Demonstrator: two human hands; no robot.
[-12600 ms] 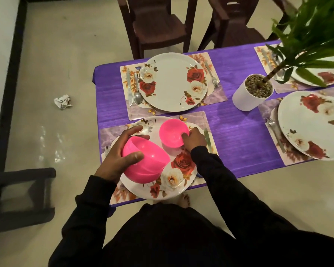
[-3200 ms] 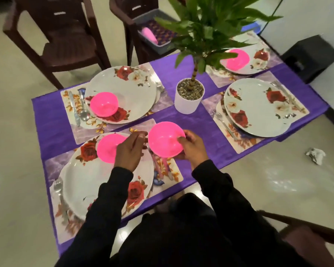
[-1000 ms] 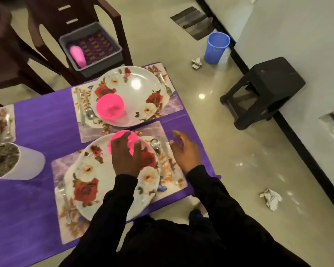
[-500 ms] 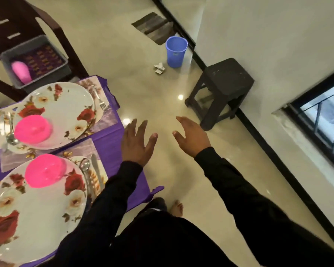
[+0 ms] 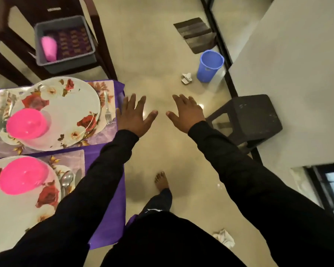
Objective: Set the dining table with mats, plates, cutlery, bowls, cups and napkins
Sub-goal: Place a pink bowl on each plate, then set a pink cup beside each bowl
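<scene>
Beyond the counter's right edge, above the glossy floor [image 5: 162, 54], the left hand [image 5: 132, 116] and the right hand [image 5: 187, 112] are held out palm-down with fingers spread; each grip is released and nothing is held. On the purple-clothed counter [image 5: 112, 218], 2 place settings are seen at its right end. On the far mat [image 5: 104, 132] a round floral plate [image 5: 71, 105] is laid, and a glossy pink bowl [image 5: 25, 123] is set mouth-down on its left part. A fork [image 5: 107, 108] is laid on the mat between the plate and the counter's right edge, its long axis running far to near, tines toward the near side. On the near mat [image 5: 71, 158] a second floral plate [image 5: 17, 218] carries another pink bowl [image 5: 21, 175], also upturned. A spoon [image 5: 66, 180] and a knife [image 5: 78, 175] lie side by side just right of that plate, partly hidden by the left sleeve. On a dark chair [image 5: 46, 8] past the counter's far edge, a grey rectangular bin [image 5: 66, 60] is rested; a pink cup [image 5: 49, 48] is lying on its side in it over purple patterned folded cloths, possibly napkins. A blue bucket [image 5: 209, 66] and a dark stool [image 5: 253, 116] are stood on the floor.
</scene>
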